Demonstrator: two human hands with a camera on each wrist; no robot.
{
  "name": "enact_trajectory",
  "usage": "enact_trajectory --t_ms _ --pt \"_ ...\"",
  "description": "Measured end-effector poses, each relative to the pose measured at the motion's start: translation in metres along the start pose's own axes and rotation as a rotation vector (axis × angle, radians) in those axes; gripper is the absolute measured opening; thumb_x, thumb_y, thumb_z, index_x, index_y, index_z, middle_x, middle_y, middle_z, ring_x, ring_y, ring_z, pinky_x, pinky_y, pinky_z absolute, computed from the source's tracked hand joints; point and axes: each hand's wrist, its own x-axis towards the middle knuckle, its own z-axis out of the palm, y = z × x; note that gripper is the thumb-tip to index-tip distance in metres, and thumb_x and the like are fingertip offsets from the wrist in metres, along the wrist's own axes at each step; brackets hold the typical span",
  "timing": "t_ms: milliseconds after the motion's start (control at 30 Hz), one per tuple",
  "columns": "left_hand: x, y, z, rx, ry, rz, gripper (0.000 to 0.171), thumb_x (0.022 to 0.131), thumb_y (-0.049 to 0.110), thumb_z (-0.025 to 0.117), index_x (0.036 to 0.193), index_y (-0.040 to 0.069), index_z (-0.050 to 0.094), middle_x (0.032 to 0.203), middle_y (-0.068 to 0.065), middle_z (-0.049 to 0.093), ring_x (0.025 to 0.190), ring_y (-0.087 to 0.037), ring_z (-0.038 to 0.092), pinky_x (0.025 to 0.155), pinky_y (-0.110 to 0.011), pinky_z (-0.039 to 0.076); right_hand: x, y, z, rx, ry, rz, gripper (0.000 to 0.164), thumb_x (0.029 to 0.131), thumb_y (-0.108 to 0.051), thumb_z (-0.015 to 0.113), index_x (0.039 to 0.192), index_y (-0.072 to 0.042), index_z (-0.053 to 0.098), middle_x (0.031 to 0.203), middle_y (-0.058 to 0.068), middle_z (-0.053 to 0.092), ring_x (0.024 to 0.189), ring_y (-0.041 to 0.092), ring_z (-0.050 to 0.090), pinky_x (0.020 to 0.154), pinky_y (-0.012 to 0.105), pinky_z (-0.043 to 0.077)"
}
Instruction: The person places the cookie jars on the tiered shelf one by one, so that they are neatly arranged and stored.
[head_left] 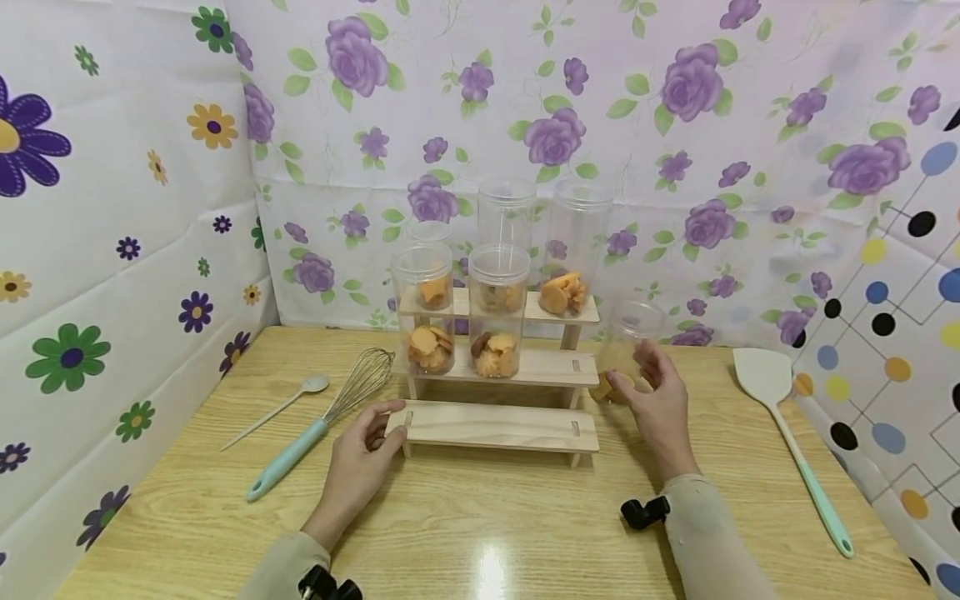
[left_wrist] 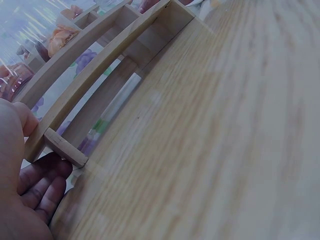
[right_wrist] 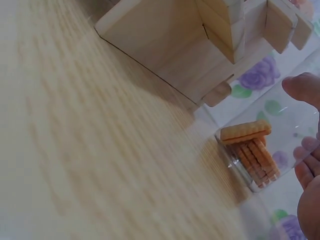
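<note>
A three-tier light wooden rack (head_left: 491,425) stands on the table. My left hand (head_left: 358,458) grips the left end of its lowest step; in the left wrist view the thumb lies over the step and the fingers are beside the end leg. To the right of the rack, my right hand (head_left: 660,408) holds a clear plastic jar (head_left: 627,333) between thumb and fingers. Several sandwich biscuits (right_wrist: 257,157) lie at the bottom of that jar, whose base is close over the tabletop. Two clear jars (head_left: 498,312) of biscuits stand on the middle step.
More clear jars (head_left: 581,242) with biscuits stand on the top step. On the left lie a whisk (head_left: 322,429) with a blue handle and a pale spoon (head_left: 281,408). A white spatula (head_left: 783,417) lies at right. Flowered cloth (head_left: 450,100) hangs behind.
</note>
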Motion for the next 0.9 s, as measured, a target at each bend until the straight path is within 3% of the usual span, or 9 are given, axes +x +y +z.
enact_trajectory --t_ms 567,900 --pt "0.000 0.001 0.000 0.002 -0.003 -0.008 0.034 0.110 0.022 0.073 0.144 0.024 0.072 0.142 -0.005 0.075 0.130 -0.021 0.071 0.099 -0.023 0.055 -0.001 -0.003 0.000 0.002 -0.006 -0.027 0.086 0.095 -0.020 0.093 0.168 -0.010 0.047 0.160 0.018 0.059 0.150 0.030 0.055 0.128 0.048 0.039" --pt "0.000 0.001 0.000 0.000 -0.003 -0.003 0.034 0.110 0.022 0.074 0.144 0.024 0.072 0.143 -0.005 0.074 0.131 -0.022 0.070 0.100 -0.023 0.055 0.001 -0.016 -0.003 0.004 0.035 -0.018 0.084 0.095 -0.017 0.093 0.167 -0.008 0.049 0.158 0.016 0.061 0.148 0.030 0.057 0.127 0.045 0.041"
